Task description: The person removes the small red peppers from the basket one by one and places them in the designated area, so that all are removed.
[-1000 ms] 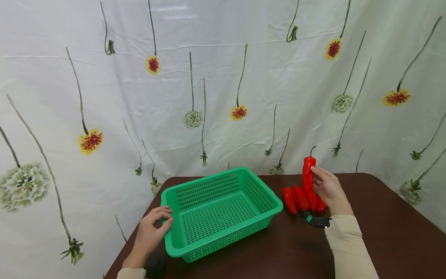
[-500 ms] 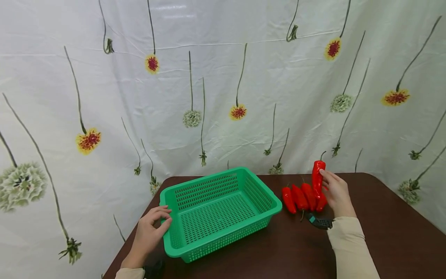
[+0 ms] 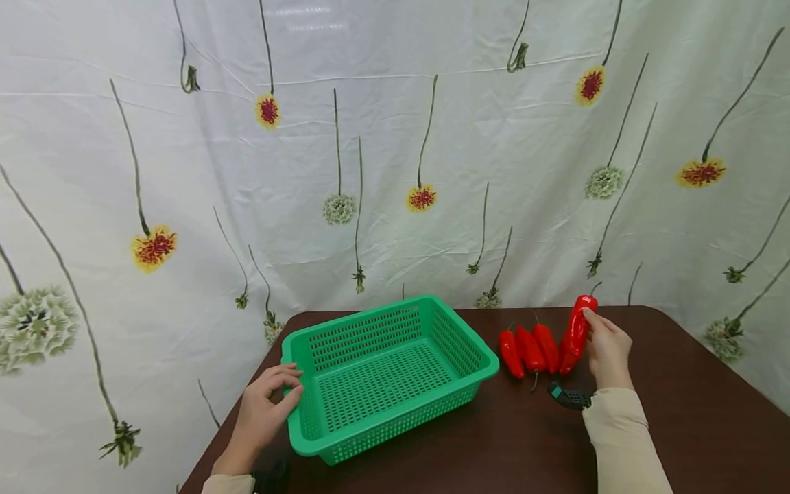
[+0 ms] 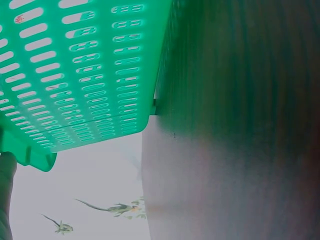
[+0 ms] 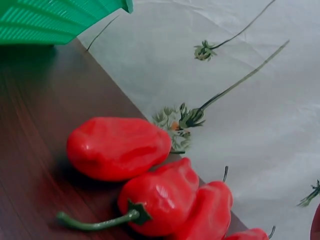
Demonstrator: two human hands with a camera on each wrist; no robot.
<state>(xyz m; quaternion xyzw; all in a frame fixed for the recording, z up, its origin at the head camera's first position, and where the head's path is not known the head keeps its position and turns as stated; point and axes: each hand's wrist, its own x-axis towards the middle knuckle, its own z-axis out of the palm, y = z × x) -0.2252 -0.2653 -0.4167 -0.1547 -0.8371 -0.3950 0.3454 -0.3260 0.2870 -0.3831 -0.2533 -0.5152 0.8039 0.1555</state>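
My right hand (image 3: 609,351) pinches a long red pepper (image 3: 577,331) near its top, stem pointing up and tilted right. The held pepper's lower end overlaps the right end of a row of several red peppers (image 3: 529,348). In the right wrist view, the nearest pepper (image 5: 160,197) of that row shows a green stem. My left hand (image 3: 262,410) grips the left rim of a green plastic basket (image 3: 395,427), thumb and fingers curled at the edge. The left wrist view shows the basket's slotted wall (image 4: 100,75) and part of a finger (image 4: 6,192).
Everything stands on a dark brown table (image 3: 494,432) with a rounded far edge. Behind it hangs a white curtain (image 3: 382,158) printed with flowers. The basket is left of the peppers, with a strip of table between them.
My right hand has moved right and lower with the pepper, which now leans to the right. More of the row of peppers shows. The left hand keeps its place at the basket.
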